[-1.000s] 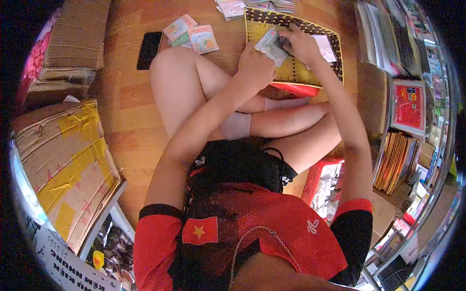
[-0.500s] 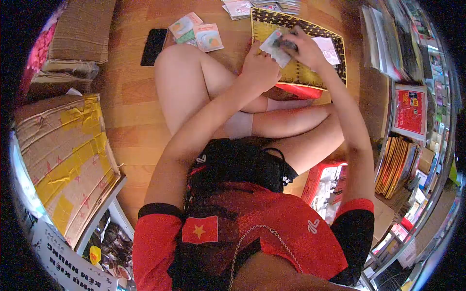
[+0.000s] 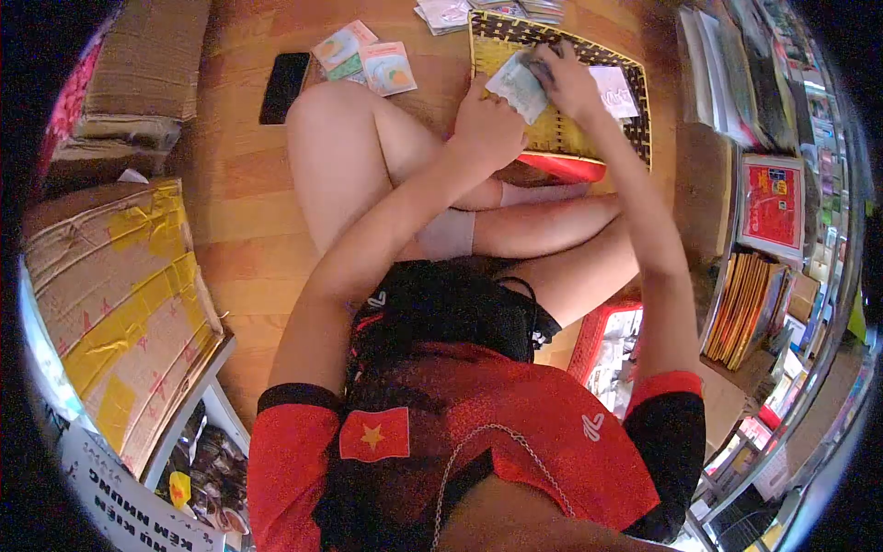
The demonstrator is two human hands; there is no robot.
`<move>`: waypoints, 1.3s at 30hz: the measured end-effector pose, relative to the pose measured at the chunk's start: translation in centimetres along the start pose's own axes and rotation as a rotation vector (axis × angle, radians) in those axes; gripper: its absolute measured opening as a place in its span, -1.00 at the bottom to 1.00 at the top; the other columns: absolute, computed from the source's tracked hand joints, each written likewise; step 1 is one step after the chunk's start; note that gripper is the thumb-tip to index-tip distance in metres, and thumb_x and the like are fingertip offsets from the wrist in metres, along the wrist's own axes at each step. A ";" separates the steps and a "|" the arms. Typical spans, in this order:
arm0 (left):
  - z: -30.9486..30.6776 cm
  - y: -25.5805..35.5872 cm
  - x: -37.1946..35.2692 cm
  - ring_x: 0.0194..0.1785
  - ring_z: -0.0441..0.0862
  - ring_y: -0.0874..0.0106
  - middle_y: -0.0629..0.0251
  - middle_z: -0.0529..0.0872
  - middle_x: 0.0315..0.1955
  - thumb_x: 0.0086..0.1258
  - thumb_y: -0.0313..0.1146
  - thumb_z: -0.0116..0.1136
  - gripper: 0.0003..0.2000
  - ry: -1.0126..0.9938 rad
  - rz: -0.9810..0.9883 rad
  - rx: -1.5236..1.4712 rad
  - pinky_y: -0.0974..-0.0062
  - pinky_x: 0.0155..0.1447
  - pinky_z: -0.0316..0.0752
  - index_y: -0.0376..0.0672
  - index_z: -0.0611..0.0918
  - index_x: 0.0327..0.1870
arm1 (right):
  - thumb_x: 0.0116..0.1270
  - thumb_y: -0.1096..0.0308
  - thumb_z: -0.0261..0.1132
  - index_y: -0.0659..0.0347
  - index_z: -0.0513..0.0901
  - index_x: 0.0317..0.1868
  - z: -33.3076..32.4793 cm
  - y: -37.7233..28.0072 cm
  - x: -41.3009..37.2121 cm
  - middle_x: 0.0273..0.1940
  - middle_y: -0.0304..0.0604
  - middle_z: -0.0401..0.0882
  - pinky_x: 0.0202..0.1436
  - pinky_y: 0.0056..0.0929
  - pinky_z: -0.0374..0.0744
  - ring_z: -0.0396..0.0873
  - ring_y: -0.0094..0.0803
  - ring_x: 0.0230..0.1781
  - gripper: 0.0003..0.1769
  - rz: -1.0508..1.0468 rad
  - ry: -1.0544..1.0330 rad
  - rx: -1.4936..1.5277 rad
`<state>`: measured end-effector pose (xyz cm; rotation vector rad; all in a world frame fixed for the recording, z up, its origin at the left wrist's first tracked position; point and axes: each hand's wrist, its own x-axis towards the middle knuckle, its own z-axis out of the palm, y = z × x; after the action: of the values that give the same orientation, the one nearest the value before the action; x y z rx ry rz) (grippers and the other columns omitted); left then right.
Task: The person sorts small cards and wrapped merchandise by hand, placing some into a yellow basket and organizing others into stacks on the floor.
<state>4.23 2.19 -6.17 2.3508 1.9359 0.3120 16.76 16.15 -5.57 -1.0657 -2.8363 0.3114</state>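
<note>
Over the basket, my left hand pinches the near left edge of a flat, pale greenish packet, thumb and fingers pressed together. My right hand bends its fingers over the packet's upper right side. Something small and dark shows at those fingers; I cannot tell what it is. Beneath both hands lies the yellow and brown woven basket. Inside its right part rests a white and pink packet, beside my right hand.
Left of the basket, a black phone lies near orange-printed packets on the wooden floor. More packets sit behind. A taped cardboard box stands left; brown envelopes line the right. A red basket is by my thigh.
My right hand has shifted slightly up at the packet's right side, uncovering more of its surface. My left hand keeps its pinch. The whole view has slid a little.
</note>
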 end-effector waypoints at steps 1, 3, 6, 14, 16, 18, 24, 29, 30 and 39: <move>0.1 0.0 0.0 -0.21 0.63 0.34 0.18 0.67 -0.37 0.20 -0.15 -0.06 -0.69 0.010 0.006 0.009 0.05 0.34 0.02 -0.16 0.67 -0.44 | 0.11 0.43 0.19 0.01 0.38 -0.01 0.5 -1.1 0.1 -0.07 0.07 0.31 -0.15 -0.07 0.50 0.45 0.12 -0.17 -0.61 0.007 0.015 -0.026; -1.1 0.0 -0.1 -0.21 0.63 0.34 0.17 0.67 -0.35 0.21 -0.14 -0.07 -0.68 -0.093 0.005 -0.002 0.05 0.34 0.01 -0.17 0.67 -0.41 | 0.13 0.40 0.19 0.01 0.33 0.03 2.3 -1.5 -0.5 -0.05 0.07 0.31 -0.18 -0.06 0.50 0.47 0.12 -0.20 -0.57 -0.087 0.121 -0.076; -1.6 0.0 0.1 -0.22 0.64 0.33 0.16 0.67 -0.35 0.21 -0.14 -0.07 -0.68 -0.173 -0.015 -0.031 0.05 0.35 -0.01 -0.17 0.66 -0.41 | 0.14 0.39 0.19 0.00 0.33 0.03 0.8 -2.4 -2.3 -0.03 0.07 0.31 -0.19 -0.06 0.50 0.47 0.11 -0.15 -0.58 -0.214 -0.087 -0.039; -0.6 0.0 -0.1 -0.20 0.63 0.29 0.13 0.67 -0.34 0.20 -0.12 -0.05 -0.67 -0.028 -0.005 -0.006 0.05 0.36 -0.03 -0.18 0.66 -0.41 | 0.22 0.26 0.15 0.04 0.27 0.11 0.9 -1.1 0.4 -0.02 0.10 0.38 -0.18 -0.06 0.54 0.51 0.11 -0.20 -0.55 0.021 -0.034 -0.183; -1.2 0.1 0.1 -0.19 0.63 0.28 0.13 0.66 -0.31 0.19 -0.12 -0.05 -0.67 -0.127 -0.017 -0.018 0.06 0.37 -0.03 -0.19 0.65 -0.36 | 0.19 0.30 0.17 0.07 0.30 0.10 2.0 -0.5 -0.4 0.00 0.11 0.39 -0.10 -0.10 0.52 0.49 0.11 -0.14 -0.55 -0.188 -0.047 -0.061; -2.0 0.2 0.1 -0.18 0.63 0.29 0.14 0.67 -0.32 0.19 -0.13 -0.06 -0.67 -0.141 -0.024 -0.040 0.06 0.37 -0.04 -0.20 0.66 -0.36 | 0.18 0.33 0.17 0.09 0.34 0.07 2.1 0.0 -0.9 0.01 0.10 0.40 -0.09 -0.11 0.50 0.48 0.11 -0.11 -0.58 -0.364 0.009 -0.024; -0.7 0.0 -0.1 -0.18 0.63 0.30 0.14 0.67 -0.33 0.18 -0.16 -0.03 -0.69 -0.063 -0.018 -0.051 0.05 0.37 -0.05 -0.21 0.66 -0.37 | 0.11 0.33 0.22 0.04 0.39 0.08 1.1 0.3 2.0 0.03 0.07 0.42 0.06 -0.18 0.44 0.42 0.00 0.04 -0.54 -0.017 -0.049 -0.006; -1.5 0.3 0.2 -0.14 0.61 0.29 0.15 0.67 -0.31 0.18 -0.16 -0.02 -0.71 -0.161 -0.033 -0.058 0.06 0.37 -0.05 -0.18 0.66 -0.35 | 0.11 0.26 0.21 0.00 0.36 0.09 1.3 -0.3 -0.2 0.05 -0.01 0.45 0.04 -0.16 0.48 0.45 -0.01 0.01 -0.51 -0.299 -0.044 0.041; -1.6 0.3 0.2 -0.13 0.61 0.29 0.15 0.67 -0.31 0.18 -0.16 -0.02 -0.71 -0.165 -0.035 -0.058 0.06 0.36 -0.04 -0.18 0.66 -0.35 | 0.10 0.26 0.21 -0.01 0.36 0.09 1.1 0.0 -0.4 0.07 -0.01 0.44 0.05 -0.16 0.48 0.45 -0.01 0.02 -0.51 -0.289 -0.083 0.047; -2.2 0.2 -0.1 -0.20 0.63 0.29 0.14 0.67 -0.33 0.17 -0.15 -0.01 -0.71 -0.166 -0.012 -0.094 0.07 0.36 -0.02 -0.16 0.67 -0.39 | 0.07 0.32 0.20 0.01 0.40 0.11 1.6 -1.4 -1.3 0.04 0.02 0.46 -0.15 -0.14 0.56 0.56 -0.01 -0.19 -0.49 -0.238 -0.074 -0.072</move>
<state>3.91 1.89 -3.99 2.2287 1.8186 0.1958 16.62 14.04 -6.86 -0.7300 -3.0205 0.2348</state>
